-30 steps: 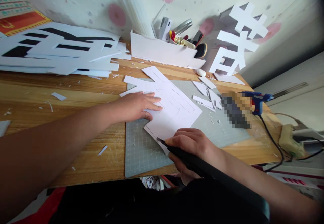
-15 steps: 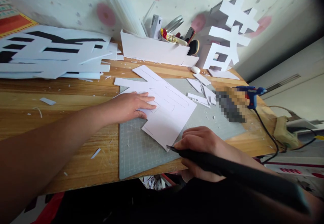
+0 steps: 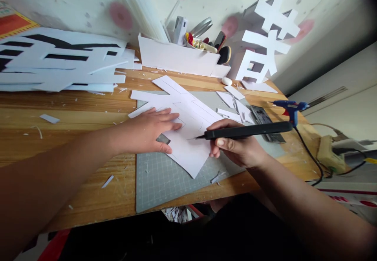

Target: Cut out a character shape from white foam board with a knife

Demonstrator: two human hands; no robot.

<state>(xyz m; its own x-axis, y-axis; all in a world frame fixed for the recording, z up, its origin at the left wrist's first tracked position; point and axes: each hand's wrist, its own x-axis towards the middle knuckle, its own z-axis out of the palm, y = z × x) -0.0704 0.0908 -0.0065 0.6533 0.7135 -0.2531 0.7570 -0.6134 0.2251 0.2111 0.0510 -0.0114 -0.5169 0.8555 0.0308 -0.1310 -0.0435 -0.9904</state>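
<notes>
My left hand (image 3: 151, 130) lies flat with fingers spread on a white foam board piece (image 3: 191, 155), which has thin drawn lines and a cut-out outline. In my right hand (image 3: 240, 149) is a black-handled craft knife (image 3: 250, 130), its thin blade pointing left over the board. Whether the tip touches the surface I cannot tell. Under the board lies a grey cutting mat (image 3: 159, 188) with a printed grid. A few thin offcuts (image 3: 217, 177) rest on the mat near its front edge.
White scraps (image 3: 232, 115), a phone (image 3: 266, 123) and a blue glue gun (image 3: 291, 107) with a cord lie to the right. Stacked cut boards (image 3: 67, 62) sit at left. Behind stand a white holder (image 3: 176, 54) with tools and a white cut-out character (image 3: 262, 48).
My right hand has lifted from the board's lower corner and moved up over its middle, turning the knife to point left. Small offcuts now show near the mat's front. My left hand's thumb has spread downward.
</notes>
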